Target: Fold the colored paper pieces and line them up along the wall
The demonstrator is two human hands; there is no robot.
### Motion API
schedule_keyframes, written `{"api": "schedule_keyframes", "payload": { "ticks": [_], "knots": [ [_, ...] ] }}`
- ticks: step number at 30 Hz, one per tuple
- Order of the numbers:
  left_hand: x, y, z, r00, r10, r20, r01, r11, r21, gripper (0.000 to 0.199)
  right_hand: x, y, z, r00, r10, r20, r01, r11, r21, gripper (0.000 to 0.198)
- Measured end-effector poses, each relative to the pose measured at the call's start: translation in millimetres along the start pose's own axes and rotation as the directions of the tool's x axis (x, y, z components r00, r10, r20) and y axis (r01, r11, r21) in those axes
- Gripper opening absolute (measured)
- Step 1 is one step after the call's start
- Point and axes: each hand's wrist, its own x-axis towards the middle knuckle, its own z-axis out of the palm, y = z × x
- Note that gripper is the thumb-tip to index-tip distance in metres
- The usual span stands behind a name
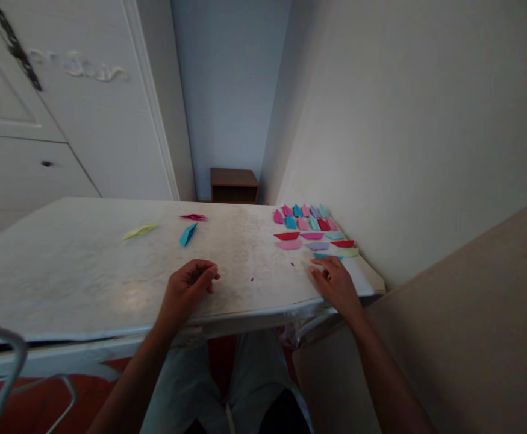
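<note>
My left hand (pixel 194 282) is above the white table, fingers curled and thumb against the index finger, with nothing seen in it. My right hand (pixel 334 279) is at the right near edge, index finger at a flat blue folded paper piece (pixel 325 256), thumb apart from the finger. Whether it touches the paper I cannot tell for sure. Beyond my left hand lie a blue paper boat (pixel 188 235), a magenta paper boat (pixel 193 217) and a yellow-green paper boat (pixel 140 231). Past my right hand are rows of several folded papers, among them a red one (pixel 287 235).
The white table (pixel 77 271) has its right side near a pale wall (pixel 408 120). A white cabinet (pixel 100 120) stands at the far left, and a brown box-like shelf (pixel 234 176) is beyond the table. At lower left is a grey metal frame (pixel 12 355).
</note>
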Motion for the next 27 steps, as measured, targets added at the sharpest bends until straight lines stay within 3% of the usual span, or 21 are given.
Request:
{"api": "schedule_keyframes", "payload": {
  "ticks": [3, 6, 8, 10, 12, 14, 16, 19, 25, 27],
  "knots": [
    [0.7, 0.5, 0.8, 1.0, -0.023, 0.014, 0.023, 1.0, -0.01, 0.031, -1.6, -24.6, 9.2, 0.986, -0.082, 0.146, 0.051, 0.978, 0.204, 0.03],
    [7.4, -2.5, -4.0, 0.998, -0.051, 0.033, 0.051, 0.999, 0.001, 0.032, 3.5, -42.8, 21.2, 0.965, -0.085, 0.249, -0.013, 0.929, 0.369, 0.035],
    [18.0, -6.7, -12.8, 0.999, -0.043, 0.015, 0.042, 0.996, 0.078, 0.032, 9.1, -50.2, 29.4, 0.962, -0.082, 0.259, -0.039, 0.902, 0.431, 0.036],
    [33.7, -11.1, -25.3, 0.997, 0.015, -0.077, 0.004, 0.973, 0.233, 0.03, 13.9, -54.1, 36.2, 0.961, -0.094, 0.259, -0.032, 0.896, 0.443, 0.037],
    [52.0, -13.8, -38.2, 0.982, 0.077, -0.17, 0.009, 0.89, 0.455, 0.03, 16.1, -54.7, 40.1, 0.958, -0.108, 0.264, -0.018, 0.901, 0.434, 0.037],
    [69.5, -14.1, -47.8, 0.975, 0.127, -0.185, 0.034, 0.729, 0.683, 0.04, 15.5, -52.2, 41.3, 0.957, -0.115, 0.265, -0.012, 0.9, 0.435, 0.038],
    [83.4, -13.1, -52.0, 0.988, 0.085, -0.13, 0.059, 0.566, 0.822, 0.053, 13.6, -47.8, 40.9, 0.958, -0.113, 0.263, -0.014, 0.898, 0.439, 0.038],
    [95.7, -11.9, -50.3, 0.999, 0.034, 0.023, -0.036, 0.432, 0.901, 0.043, 11.4, -42.2, 39.6, 0.959, -0.111, 0.262, -0.014, 0.901, 0.434, 0.038],
    [99.0, -10.1, -52.3, 0.992, 0.075, 0.106, -0.128, 0.423, 0.897, 0.029, 11.2, -45.9, 35.3, 0.959, -0.12, 0.258, -0.012, 0.889, 0.457, 0.038],
    [95.6, -8.3, -57.2, 0.992, 0.086, 0.093, -0.124, 0.516, 0.847, 0.026, 10.9, -47.5, 34.0, 0.96, -0.119, 0.253, -0.014, 0.883, 0.469, 0.037]
  ]
}}
